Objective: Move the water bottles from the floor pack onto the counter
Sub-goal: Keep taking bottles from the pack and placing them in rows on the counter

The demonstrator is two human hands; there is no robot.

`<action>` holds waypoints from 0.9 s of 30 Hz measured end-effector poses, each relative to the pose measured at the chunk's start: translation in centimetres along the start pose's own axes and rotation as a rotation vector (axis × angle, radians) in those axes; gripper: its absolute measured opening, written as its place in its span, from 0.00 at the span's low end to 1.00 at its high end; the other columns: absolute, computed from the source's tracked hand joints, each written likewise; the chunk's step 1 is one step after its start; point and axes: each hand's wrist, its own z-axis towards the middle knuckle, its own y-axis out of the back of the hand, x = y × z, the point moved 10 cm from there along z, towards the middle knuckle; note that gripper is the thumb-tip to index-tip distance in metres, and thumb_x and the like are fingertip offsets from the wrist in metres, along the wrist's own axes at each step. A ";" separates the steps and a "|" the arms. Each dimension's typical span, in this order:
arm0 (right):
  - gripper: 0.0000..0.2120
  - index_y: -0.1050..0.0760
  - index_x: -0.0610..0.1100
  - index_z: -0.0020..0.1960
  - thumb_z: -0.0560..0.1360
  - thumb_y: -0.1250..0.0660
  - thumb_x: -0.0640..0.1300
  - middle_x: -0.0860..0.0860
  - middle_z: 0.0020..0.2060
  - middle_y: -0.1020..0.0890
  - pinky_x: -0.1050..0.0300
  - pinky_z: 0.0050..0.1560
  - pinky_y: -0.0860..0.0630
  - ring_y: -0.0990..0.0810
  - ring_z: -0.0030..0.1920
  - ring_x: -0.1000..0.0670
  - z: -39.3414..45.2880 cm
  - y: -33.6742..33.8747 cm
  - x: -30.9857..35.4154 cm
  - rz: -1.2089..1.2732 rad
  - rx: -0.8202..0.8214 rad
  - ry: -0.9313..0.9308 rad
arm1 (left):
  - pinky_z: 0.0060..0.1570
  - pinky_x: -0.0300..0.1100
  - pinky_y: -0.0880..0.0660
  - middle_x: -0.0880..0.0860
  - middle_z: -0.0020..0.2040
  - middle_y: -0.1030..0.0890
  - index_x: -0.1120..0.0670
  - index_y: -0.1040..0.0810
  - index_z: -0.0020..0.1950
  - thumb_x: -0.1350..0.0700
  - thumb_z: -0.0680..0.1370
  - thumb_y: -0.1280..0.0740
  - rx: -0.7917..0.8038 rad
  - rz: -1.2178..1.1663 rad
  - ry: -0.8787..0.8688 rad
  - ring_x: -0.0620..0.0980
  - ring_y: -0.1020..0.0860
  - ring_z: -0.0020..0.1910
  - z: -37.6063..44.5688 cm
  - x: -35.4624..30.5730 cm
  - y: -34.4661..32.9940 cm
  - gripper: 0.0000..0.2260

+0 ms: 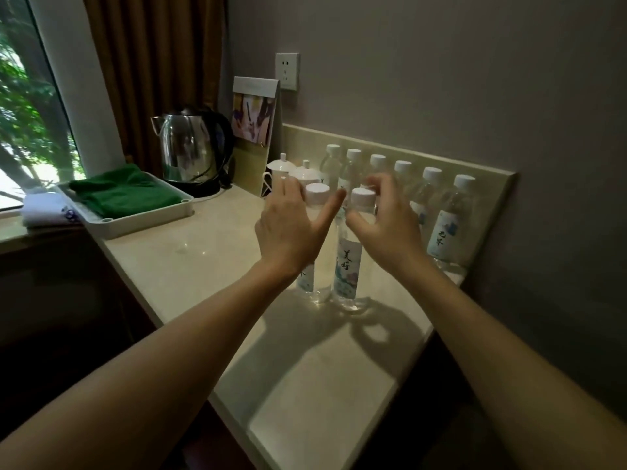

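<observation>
Two clear water bottles with white caps stand upright side by side on the pale counter. My left hand is spread around the left bottle, fingers straight, thumb out towards its neck. My right hand hovers by the right bottle, its fingers loosely curved round the cap without a clear grip. Behind them, a row of several more bottles lines the backsplash. The floor pack is out of view.
A steel kettle stands at the back left beside a standing card and two white lidded cups. A grey tray with a green cloth sits by the window. The wall rises close on the right.
</observation>
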 end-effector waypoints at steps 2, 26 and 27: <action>0.28 0.36 0.46 0.68 0.74 0.32 0.55 0.49 0.61 0.24 0.46 0.55 0.22 0.23 0.57 0.48 -0.8 0.1 -0.3 -0.061 -0.054 -0.021 | 0.39 0.43 0.26 0.48 0.47 0.27 0.52 0.30 0.51 0.28 0.73 0.45 0.097 -0.056 -0.004 0.48 0.26 0.42 -1.0 1.0 -1.6 0.28; 0.22 0.33 0.50 0.59 0.72 0.30 0.59 0.51 0.51 0.20 0.52 0.48 0.23 0.21 0.50 0.48 -6.2 -7.3 -4.6 -0.226 -0.100 -0.660 | 0.52 0.51 0.23 0.52 0.55 0.21 0.53 0.28 0.62 0.43 0.70 0.25 0.741 -0.442 -0.106 0.50 0.23 0.52 -1.3 7.9 -8.5 0.26; 0.21 0.32 0.49 0.59 0.72 0.30 0.58 0.50 0.51 0.20 0.52 0.48 0.24 0.21 0.50 0.47 -5.9 -7.5 -4.7 -0.230 -0.098 -0.670 | 0.52 0.51 0.23 0.52 0.55 0.21 0.53 0.28 0.62 0.42 0.70 0.25 0.731 -0.432 -0.104 0.50 0.23 0.52 -1.0 8.3 -8.7 0.27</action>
